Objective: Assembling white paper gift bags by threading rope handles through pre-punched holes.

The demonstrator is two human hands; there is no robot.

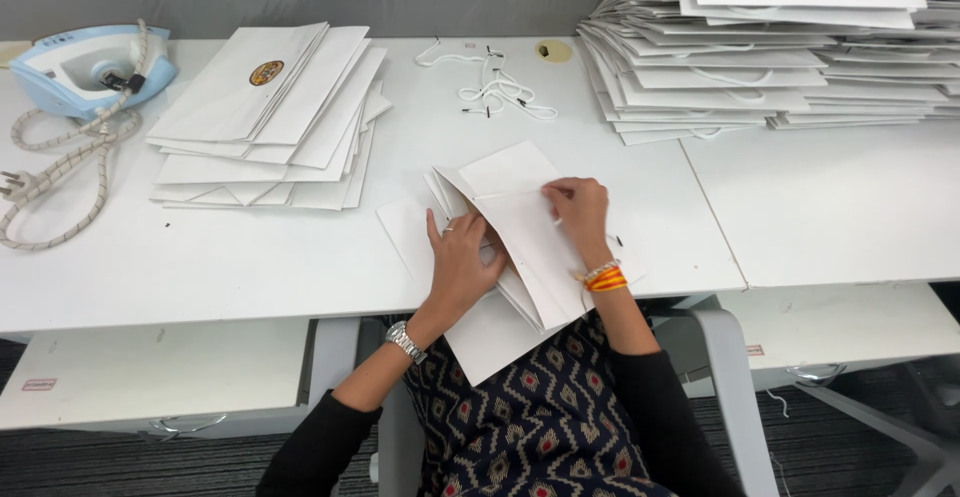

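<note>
Two hands on my white paper bag at the bench edge, left hand pressed flat inside its folds, right hand pinching the top panel, cords beyond, flat bag pile left, iron far left.

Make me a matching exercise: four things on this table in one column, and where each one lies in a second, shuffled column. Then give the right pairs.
Things:
1. iron
2. tall stack of paper bags
3. loose cords
4. open paper bag

Places:
A. far right corner of the table
B. under the left hand and right hand, at the near edge
C. far left corner, with its cable coiled beside it
D. middle of the table, toward the back

Pairs: 1-C, 2-A, 3-D, 4-B
</note>
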